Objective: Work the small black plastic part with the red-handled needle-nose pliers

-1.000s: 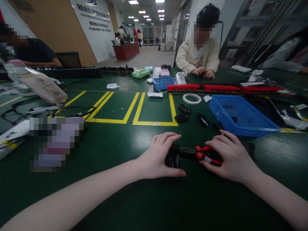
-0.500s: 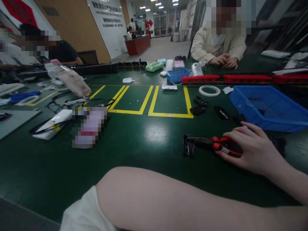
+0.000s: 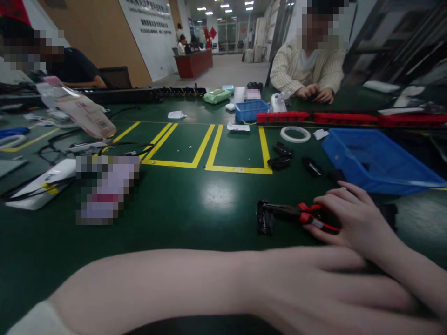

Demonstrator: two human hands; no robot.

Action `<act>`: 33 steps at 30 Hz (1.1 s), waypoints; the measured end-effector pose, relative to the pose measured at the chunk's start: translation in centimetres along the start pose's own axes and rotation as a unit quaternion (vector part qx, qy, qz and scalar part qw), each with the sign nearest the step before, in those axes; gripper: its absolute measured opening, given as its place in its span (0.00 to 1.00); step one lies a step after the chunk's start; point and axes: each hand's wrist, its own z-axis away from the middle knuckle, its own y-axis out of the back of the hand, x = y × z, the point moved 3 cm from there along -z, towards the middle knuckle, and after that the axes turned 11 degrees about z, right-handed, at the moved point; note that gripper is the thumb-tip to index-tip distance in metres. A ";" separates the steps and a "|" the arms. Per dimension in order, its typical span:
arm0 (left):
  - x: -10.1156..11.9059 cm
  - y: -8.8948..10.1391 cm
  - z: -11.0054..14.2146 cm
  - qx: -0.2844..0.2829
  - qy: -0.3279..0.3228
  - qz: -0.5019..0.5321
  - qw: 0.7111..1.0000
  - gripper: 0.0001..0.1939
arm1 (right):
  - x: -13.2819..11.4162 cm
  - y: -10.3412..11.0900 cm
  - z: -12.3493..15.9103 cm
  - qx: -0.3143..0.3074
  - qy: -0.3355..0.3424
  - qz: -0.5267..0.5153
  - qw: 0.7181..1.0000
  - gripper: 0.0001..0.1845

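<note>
My right hand (image 3: pixel 359 216) grips the red handles of needle-nose pliers (image 3: pixel 307 215) above the green table. Their dark jaws point left and meet the upper end of a small glossy black part (image 3: pixel 265 218), which looks wrapped in film. My left hand (image 3: pixel 324 284) reaches across low in front, close to my right forearm. Its fingers are stretched out and slightly apart, blurred, with nothing visible in them. Beyond the pliers lie several similar black pieces (image 3: pixel 312 167).
A blue bin (image 3: pixel 377 179) stands to the right, beside a white tape ring (image 3: pixel 295 134). Red strips (image 3: pixel 345 118) run across the back. On the left are a leaning bottle (image 3: pixel 84 111), cables and a blurred-out flat object (image 3: pixel 111 190). A co-worker (image 3: pixel 307 70) sits opposite.
My left hand has left the black part and swung across to the lower right, towards my right forearm. The right hand keeps hold of the pliers. The camera view has shifted.
</note>
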 end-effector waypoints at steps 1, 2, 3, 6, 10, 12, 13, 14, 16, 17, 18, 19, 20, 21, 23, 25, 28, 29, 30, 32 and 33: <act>-0.3 0.9 0.3 -0.040 -0.043 -0.004 0.998 0.21 | -0.1 0.1 0.0 -0.009 0.000 0.005 1.000 0.16; -0.9 1.9 0.7 -0.048 -0.072 -0.020 0.996 0.24 | -0.2 0.2 0.0 -0.020 -0.002 0.012 1.000 0.16; -1.8 3.2 0.9 -0.020 -0.068 -0.038 0.997 0.26 | -0.3 0.3 0.0 -0.027 -0.008 0.021 0.999 0.17; -5.3 6.0 1.2 0.072 -0.008 -0.107 0.992 0.38 | -0.6 0.5 -0.2 -0.054 -0.028 0.012 0.998 0.19; -8.0 5.9 0.5 -0.010 -0.027 -0.142 0.989 0.43 | -0.8 0.8 -0.6 -0.076 -0.036 0.023 0.996 0.20; -8.3 5.5 0.4 -0.035 -0.039 -0.153 0.987 0.39 | -0.8 0.8 -0.7 -0.079 -0.035 0.024 0.996 0.20; -8.3 5.4 0.3 -0.036 -0.040 -0.156 0.986 0.36 | -0.8 0.9 -0.7 -0.079 -0.033 0.024 0.996 0.20; -8.3 5.4 0.3 -0.034 -0.041 -0.157 0.986 0.34 | -0.8 0.9 -0.7 -0.078 -0.032 0.024 0.996 0.20; -8.2 5.5 0.3 -0.035 -0.040 -0.157 0.986 0.33 | -0.9 1.0 -0.6 -0.073 -0.029 0.025 0.997 0.19; -8.1 5.6 0.3 -0.037 -0.039 -0.155 0.986 0.33 | -0.9 1.0 -0.6 -0.068 -0.028 0.024 0.997 0.20; -8.1 5.6 0.3 -0.039 -0.040 -0.154 0.987 0.33 | -0.9 1.1 -0.5 -0.063 -0.027 0.027 0.997 0.20; -8.1 5.6 0.3 -0.041 -0.041 -0.151 0.987 0.34 | -1.0 1.2 -0.5 -0.057 -0.024 0.034 0.998 0.20; -8.1 5.7 0.3 -0.042 -0.042 -0.148 0.987 0.34 | -1.0 1.2 -0.5 -0.050 -0.019 0.045 0.998 0.20; -8.1 5.7 0.2 -0.041 -0.042 -0.145 0.988 0.34 | -1.1 1.3 -0.5 -0.043 -0.013 0.059 0.997 0.20; -8.1 5.8 0.2 -0.037 -0.040 -0.144 0.988 0.35 | -1.2 1.4 -0.4 -0.030 0.001 0.089 0.996 0.21; -8.1 5.8 0.2 -0.035 -0.039 -0.148 0.988 0.35 | -1.4 1.5 -0.5 -0.020 0.010 0.106 0.994 0.21; -8.2 5.7 0.2 -0.034 -0.042 -0.156 0.986 0.35 | -1.4 1.5 -0.5 -0.009 0.011 0.106 0.994 0.22; -8.2 5.6 0.2 -0.035 -0.042 -0.159 0.986 0.34 | -1.3 1.4 -0.5 -0.008 0.009 0.100 0.995 0.21; -8.2 5.6 0.2 -0.035 -0.043 -0.162 0.985 0.34 | -1.2 1.3 -0.4 -0.010 0.005 0.092 0.996 0.21; -8.2 5.5 0.2 -0.031 -0.043 -0.171 0.984 0.35 | -1.1 1.1 -0.4 -0.022 -0.006 0.069 0.997 0.21; -8.2 5.5 0.3 -0.028 -0.042 -0.176 0.983 0.36 | -1.0 1.0 -0.3 -0.028 -0.012 0.058 0.998 0.21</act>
